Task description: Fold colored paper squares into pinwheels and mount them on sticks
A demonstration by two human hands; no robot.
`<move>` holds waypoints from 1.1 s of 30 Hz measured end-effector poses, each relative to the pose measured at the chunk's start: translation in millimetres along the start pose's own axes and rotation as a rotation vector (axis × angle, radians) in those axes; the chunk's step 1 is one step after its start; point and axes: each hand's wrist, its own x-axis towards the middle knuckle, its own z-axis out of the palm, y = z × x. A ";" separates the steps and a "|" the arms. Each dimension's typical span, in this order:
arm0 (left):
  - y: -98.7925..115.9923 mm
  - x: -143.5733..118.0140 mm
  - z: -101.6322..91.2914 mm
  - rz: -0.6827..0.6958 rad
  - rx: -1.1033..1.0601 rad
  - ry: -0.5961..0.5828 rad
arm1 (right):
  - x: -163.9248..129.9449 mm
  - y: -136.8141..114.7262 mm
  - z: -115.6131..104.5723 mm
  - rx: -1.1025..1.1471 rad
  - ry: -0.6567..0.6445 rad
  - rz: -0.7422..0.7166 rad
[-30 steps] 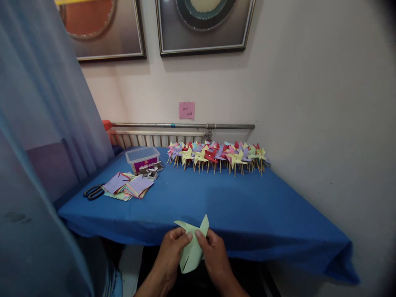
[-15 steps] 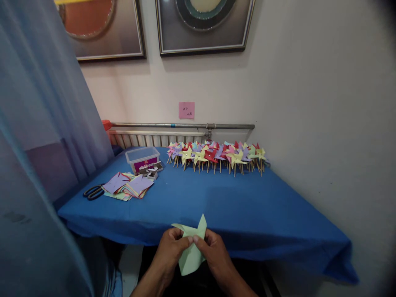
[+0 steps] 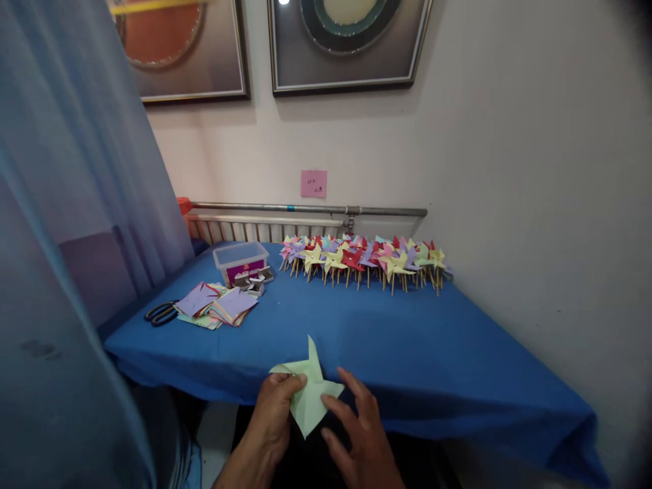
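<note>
My left hand (image 3: 269, 424) pinches a pale green folded paper piece (image 3: 308, 390) at the near edge of the blue-covered table (image 3: 407, 339). One point of the paper sticks up. My right hand (image 3: 359, 438) hovers just right of the paper with fingers spread, its fingertips close to the paper's lower right edge; I cannot tell whether they touch it.
A row of several coloured paper pinwheels (image 3: 364, 258) on sticks stands along the far edge. A stack of coloured paper squares (image 3: 216, 305), black scissors (image 3: 161, 312), a clear plastic box (image 3: 241, 261) and small staple boxes (image 3: 255, 280) lie at the left. A curtain (image 3: 76, 204) hangs at left.
My right hand has let go of the green paper and spread its fingers. The left hand has turned the paper so a point stands up. The camera shifted slightly.
</note>
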 end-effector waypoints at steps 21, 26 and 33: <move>-8.0 -7.5 6.2 0.039 0.061 -0.106 | 39.7 -22.0 4.1 0.504 0.032 0.665; -7.7 -8.7 6.7 0.044 0.066 -0.063 | 42.0 -25.4 1.4 0.465 0.025 0.661; -11.0 -7.0 2.3 0.040 0.132 -0.024 | 41.8 -27.2 4.0 0.319 0.027 0.619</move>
